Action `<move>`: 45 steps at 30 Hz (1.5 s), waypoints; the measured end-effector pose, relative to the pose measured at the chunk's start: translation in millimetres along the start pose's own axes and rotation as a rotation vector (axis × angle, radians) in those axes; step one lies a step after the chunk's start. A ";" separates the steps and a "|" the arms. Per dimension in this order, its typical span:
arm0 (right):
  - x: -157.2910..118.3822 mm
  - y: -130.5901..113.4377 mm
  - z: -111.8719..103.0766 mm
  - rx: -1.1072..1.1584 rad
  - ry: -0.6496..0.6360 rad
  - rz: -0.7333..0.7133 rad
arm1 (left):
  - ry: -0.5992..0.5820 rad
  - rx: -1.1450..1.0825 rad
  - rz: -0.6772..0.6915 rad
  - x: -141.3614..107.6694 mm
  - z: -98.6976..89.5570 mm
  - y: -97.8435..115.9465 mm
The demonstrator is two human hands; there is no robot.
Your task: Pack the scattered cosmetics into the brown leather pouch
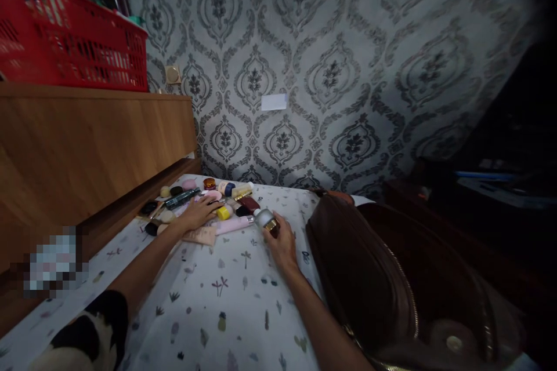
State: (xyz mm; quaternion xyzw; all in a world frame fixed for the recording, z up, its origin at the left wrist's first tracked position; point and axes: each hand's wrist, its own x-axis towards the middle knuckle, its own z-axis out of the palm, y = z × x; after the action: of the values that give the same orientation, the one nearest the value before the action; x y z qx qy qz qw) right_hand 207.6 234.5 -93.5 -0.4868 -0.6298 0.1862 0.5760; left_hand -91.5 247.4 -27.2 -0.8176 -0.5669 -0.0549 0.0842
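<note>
My right hand (284,242) is closed around a small frosted cosmetic bottle (265,218) with a gold band and a dark end, tilted just above the printed sheet. My left hand (196,214) lies with fingers stretched over a pile of cosmetics. Near its fingertips are a yellow-capped item (224,212) and a pink tube (234,225). A beige tube (200,236) lies under its wrist side. Farther back are a dark long case (183,198), an amber jar (209,184), a blue-banded bottle (226,188) and a dark red item (249,203). What lies beneath my left palm is hidden.
An open brown bag (357,266) with a gold zipper stands at the right of the patterned white sheet (226,307). To the left is a wooden cabinet (96,145) with a red basket (100,49) on top. Patterned wallpaper (304,69) covers the wall behind.
</note>
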 end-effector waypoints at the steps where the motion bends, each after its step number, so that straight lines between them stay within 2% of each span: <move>1: 0.2 0.0 -0.5 0.002 -0.004 0.000 | 0.012 0.000 0.001 -0.8 0.1 -1.7; 5: 0.8 0.1 -2.0 0.014 -0.007 0.002 | 0.100 0.007 -0.061 -4.6 -5.7 -14.8; 8: 0.9 0.2 -2.2 0.016 -0.014 0.010 | 0.164 0.052 -0.234 -11.4 -13.8 -36.4; 11: 1.2 0.6 -1.7 0.011 -0.006 -0.003 | 0.149 0.104 -0.399 -19.1 -18.2 -60.3; 14: 1.7 0.9 -1.5 0.011 -0.006 -0.003 | 0.099 0.130 -0.462 -21.6 -17.3 -74.9; 25: 1.9 1.0 -2.1 0.018 -0.024 0.043 | 0.081 0.163 -0.532 -5.2 -12.9 -79.2; 28: 1.6 2.6 -1.0 0.024 -0.018 0.035 | 0.096 0.141 -0.501 -11.6 -20.6 -72.2; 30: 1.5 3.6 -0.2 0.025 -0.010 0.027 | 0.100 0.116 -0.421 -23.9 -26.7 -61.3; 33: 1.5 4.6 0.8 0.008 -0.001 0.016 | 0.079 0.058 -0.171 -54.4 -30.4 -39.9; 35: 1.5 5.1 1.1 0.000 0.001 0.007 | 0.072 0.009 0.055 -76.6 -26.3 -28.0; 37: 1.3 5.1 1.1 0.002 0.007 0.002 | 0.067 0.008 0.139 -92.5 -17.7 -22.1; 40: 1.1 4.5 0.5 0.006 0.010 0.008 | 0.089 0.067 0.092 -96.2 -2.9 -25.1; 45: 1.3 4.5 -0.2 0.006 -0.017 0.024 | 0.118 0.141 0.024 -71.7 6.0 -36.4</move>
State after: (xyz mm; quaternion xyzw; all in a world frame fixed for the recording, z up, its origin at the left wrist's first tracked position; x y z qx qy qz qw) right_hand 209.7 237.5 -96.3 -0.4908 -0.6282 0.1994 0.5698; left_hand -150.8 195.3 -43.6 -0.8118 -0.5534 -0.0621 0.1756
